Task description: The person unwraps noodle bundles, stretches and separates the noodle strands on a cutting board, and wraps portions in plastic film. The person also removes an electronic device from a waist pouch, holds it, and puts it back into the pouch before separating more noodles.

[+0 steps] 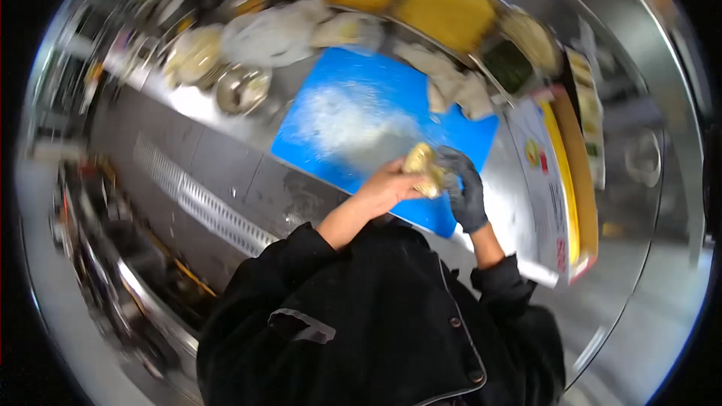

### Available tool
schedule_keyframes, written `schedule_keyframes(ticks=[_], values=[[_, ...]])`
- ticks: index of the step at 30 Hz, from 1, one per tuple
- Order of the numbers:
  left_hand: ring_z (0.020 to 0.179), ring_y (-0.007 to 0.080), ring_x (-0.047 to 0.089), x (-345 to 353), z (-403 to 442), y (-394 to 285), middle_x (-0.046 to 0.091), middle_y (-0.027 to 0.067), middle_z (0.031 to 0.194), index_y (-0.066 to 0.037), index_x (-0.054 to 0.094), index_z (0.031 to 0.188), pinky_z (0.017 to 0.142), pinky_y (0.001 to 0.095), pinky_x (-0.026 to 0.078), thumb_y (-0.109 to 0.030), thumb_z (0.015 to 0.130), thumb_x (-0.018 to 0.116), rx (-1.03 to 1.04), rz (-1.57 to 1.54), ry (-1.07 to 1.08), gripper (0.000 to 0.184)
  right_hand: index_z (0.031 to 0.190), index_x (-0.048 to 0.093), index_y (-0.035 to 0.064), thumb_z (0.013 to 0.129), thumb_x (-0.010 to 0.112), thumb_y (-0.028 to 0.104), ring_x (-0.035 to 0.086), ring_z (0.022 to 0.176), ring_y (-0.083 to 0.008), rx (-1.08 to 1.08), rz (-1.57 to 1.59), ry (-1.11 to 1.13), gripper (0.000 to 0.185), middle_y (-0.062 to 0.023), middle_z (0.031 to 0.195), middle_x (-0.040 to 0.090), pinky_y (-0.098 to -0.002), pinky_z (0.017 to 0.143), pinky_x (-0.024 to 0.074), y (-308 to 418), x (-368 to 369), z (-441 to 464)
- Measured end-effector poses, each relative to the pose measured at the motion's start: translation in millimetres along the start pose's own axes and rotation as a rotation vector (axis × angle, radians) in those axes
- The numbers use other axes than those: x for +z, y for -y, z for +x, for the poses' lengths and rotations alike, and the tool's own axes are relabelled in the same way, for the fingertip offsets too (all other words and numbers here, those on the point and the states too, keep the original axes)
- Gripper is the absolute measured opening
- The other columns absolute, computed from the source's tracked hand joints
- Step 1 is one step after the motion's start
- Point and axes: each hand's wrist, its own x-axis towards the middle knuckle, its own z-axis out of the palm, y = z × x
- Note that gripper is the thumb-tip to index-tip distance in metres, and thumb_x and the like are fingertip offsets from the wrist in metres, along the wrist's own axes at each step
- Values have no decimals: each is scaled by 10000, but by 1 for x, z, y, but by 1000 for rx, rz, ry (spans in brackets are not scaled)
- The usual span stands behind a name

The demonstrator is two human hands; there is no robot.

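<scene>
My left hand [387,189], bare, is closed around a small yellowish lump of what looks like dough [421,165]. My right hand [466,192] wears a black glove. Its fingers curl in against the right side of the lump, and motion blurs their tips. Both hands are above the near edge of a blue cutting board [308,139]. White flour [353,120] is spread over the board's middle and left part.
A crumpled cloth [451,84] lies on the board's far right corner. Behind are trays of yellow food [444,11] and a tray of dark green food [508,66]. A metal bowl [242,90] stands left, a cardboard box [575,180] right. A floor drain grate [218,214] shows lower left.
</scene>
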Motion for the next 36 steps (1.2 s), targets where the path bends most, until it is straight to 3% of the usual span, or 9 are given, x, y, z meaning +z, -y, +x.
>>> schedule_keyframes(ticks=[2, 5, 11, 15, 18, 21, 30, 33, 36], values=[[1015, 230, 622, 1, -14, -1, 613, 105, 1131, -8, 449, 1282, 835, 365, 538, -108, 880, 615, 84, 8, -96, 446, 1161, 600, 46, 888, 593, 217, 561, 1094, -259, 471, 501, -191, 322, -133, 1201, 580, -356, 905, 457, 8, 13, 21], [987, 218, 627, -8, -33, -3, 616, 97, 1112, -11, 449, 1291, 824, 355, 538, -88, 858, 643, 120, 41, -211, 480, 1145, 591, 2, 898, 596, 225, 598, 1033, -227, 662, 590, 212, 333, -107, 1147, 618, -336, 868, 480, 1, 27, 40], [943, 220, 636, -62, -54, -43, 611, 100, 1117, -29, 471, 1285, 789, 352, 544, -122, 838, 675, 195, 12, -395, 499, 1140, 594, 9, 910, 585, 247, 629, 938, -184, 674, 749, 182, 331, -95, 1085, 647, -322, 807, 498, -12, 77, 73], [925, 222, 642, -134, -104, -144, 631, 126, 1060, 8, 509, 1215, 767, 343, 551, -91, 828, 672, 576, 45, -589, 432, 1126, 608, 28, 921, 571, 266, 640, 865, -153, 876, 865, 145, 316, -87, 1035, 660, -297, 732, 503, -23, 116, 89], [862, 226, 655, -221, -156, -229, 635, 124, 993, 35, 508, 1167, 674, 295, 560, -47, 834, 645, 832, 37, -1029, 370, 1108, 618, 36, 929, 561, 292, 647, 790, -140, 933, 823, 165, 317, -81, 977, 672, -280, 658, 503, -33, 141, 90], [819, 235, 649, -313, -192, -298, 609, 144, 996, 55, 483, 1124, 678, 318, 568, -28, 813, 632, 1053, 84, -1179, 354, 1060, 640, 40, 937, 544, 308, 634, 630, -134, 884, 520, 189, 310, -70, 829, 680, -256, 540, 488, -26, 154, 95], [939, 247, 623, -384, -150, -462, 570, 198, 1124, 31, 456, 1252, 680, 307, 526, -132, 778, 705, 915, 449, -1000, 560, 984, 670, 48, 935, 540, 292, 573, 485, -106, 1135, 537, 37, 281, -58, 674, 652, -232, 422, 429, -30, 155, 105], [1128, 307, 529, -400, -132, -478, 504, 214, 1264, -1, 441, 1301, 893, 386, 461, -236, 818, 675, 616, 1052, -1480, 587, 990, 670, 49, 935, 540, 303, 568, 485, -105, 1157, 511, 9, 291, -55, 670, 647, -238, 427, 431, -31, 158, 106], [1220, 339, 438, -384, -121, -472, 464, 197, 1326, -28, 445, 1314, 991, 442, 360, -327, 846, 626, 773, 1528, -1522, 584, 1003, 673, 57, 953, 507, 335, 562, 485, -105, 1212, 474, -20, 328, -48, 653, 639, -234, 449, 433, -27, 160, 107]])
